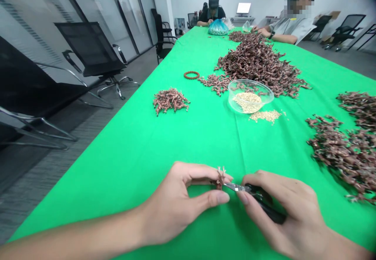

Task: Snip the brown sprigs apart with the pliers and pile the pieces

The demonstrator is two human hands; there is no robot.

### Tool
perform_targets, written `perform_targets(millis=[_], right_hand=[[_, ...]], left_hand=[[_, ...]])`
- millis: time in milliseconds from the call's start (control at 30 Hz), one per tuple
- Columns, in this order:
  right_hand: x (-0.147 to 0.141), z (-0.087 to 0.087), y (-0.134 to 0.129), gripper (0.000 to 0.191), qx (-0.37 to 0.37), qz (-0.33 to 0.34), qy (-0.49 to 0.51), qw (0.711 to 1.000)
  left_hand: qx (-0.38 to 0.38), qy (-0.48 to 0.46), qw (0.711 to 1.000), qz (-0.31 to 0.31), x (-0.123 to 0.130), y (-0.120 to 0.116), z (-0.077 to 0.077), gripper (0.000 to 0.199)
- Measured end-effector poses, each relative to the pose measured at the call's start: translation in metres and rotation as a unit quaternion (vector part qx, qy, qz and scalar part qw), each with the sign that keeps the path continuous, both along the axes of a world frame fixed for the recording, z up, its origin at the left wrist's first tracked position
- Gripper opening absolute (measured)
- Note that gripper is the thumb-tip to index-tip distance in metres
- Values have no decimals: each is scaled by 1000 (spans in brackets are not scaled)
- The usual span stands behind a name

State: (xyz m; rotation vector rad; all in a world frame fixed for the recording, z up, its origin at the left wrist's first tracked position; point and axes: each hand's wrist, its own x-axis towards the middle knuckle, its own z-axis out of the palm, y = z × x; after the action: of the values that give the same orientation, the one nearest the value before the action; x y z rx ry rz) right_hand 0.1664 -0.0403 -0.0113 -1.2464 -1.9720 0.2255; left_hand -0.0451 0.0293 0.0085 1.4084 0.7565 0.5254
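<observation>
Between the thumb and fingers of my left hand (pixel 188 199) is a small brown branched figure (pixel 220 178), its pale prongs pointing up. My right hand (pixel 282 209) is closed around black-handled pliers (pixel 266 205). The metal tips of the pliers meet the right side of the figure. Beyond my hands, a clear plastic bowl (pixel 266 97) holds small beige pieces, and more of these pieces (pixel 266 115) lie spilled beside it. A small pile of brown figures (pixel 170 100) sits to the left of the bowl.
A large brown heap (pixel 255 62) lies behind the bowl, more piles (pixel 346 150) at the right. A brown beaded ring (pixel 191 75) and a blue bag (pixel 217 27) rest on the green cloth (pixel 132 154). Two people sit at the far end. Black chairs (pixel 91 48) stand left.
</observation>
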Motion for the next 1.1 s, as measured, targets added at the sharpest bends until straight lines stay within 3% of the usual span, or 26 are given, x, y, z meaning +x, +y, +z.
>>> perform_targets(millis=[100,233,367,733,1100], right_hand=[[-1,4,0,2,-51,-3,23,998],[-2,8,0,14,-156,-1,55,986],[-3,9,-1,20,-204,-5,74,976],[2,6,-2,20,-241,-22,119,963],[10,5,-1,21,-197,-44,95,975]], left_hand=[[10,0,1000,2,0,1,0,16],[22,-7,1000,1,-1,1,-1,14],[20,-12,1000,4,-2,0,-2,13],[-30,-26,998,40,0,0,-3,16],[-39,-49,996,60,-1,-3,-2,16]])
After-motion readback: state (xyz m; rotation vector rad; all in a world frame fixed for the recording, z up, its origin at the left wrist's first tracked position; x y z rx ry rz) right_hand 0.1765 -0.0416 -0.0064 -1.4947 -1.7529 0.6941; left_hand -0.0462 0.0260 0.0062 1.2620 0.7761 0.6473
